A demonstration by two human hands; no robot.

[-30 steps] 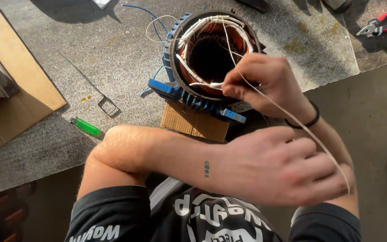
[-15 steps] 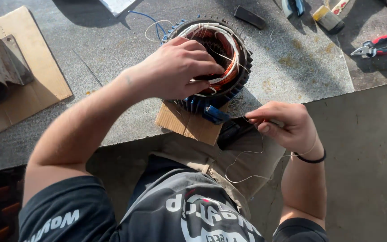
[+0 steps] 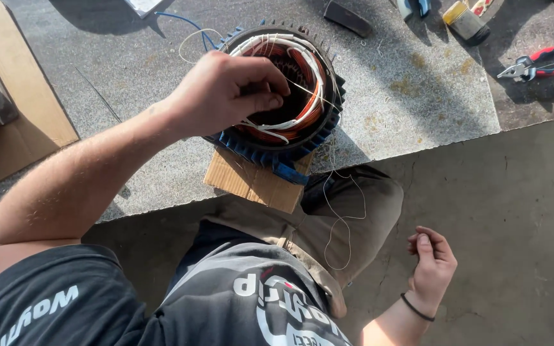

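Stator (image 3: 290, 109) under left hand (image 3: 226, 93)

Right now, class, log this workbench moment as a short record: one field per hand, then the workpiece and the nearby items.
left hand: pinching white cord at the rim of the motor stator
right hand: loosely open below the bench, holding nothing
white cord: hangs slack off the stator
stator support: cardboard piece on the stone slab
nearby: red-handled pliers
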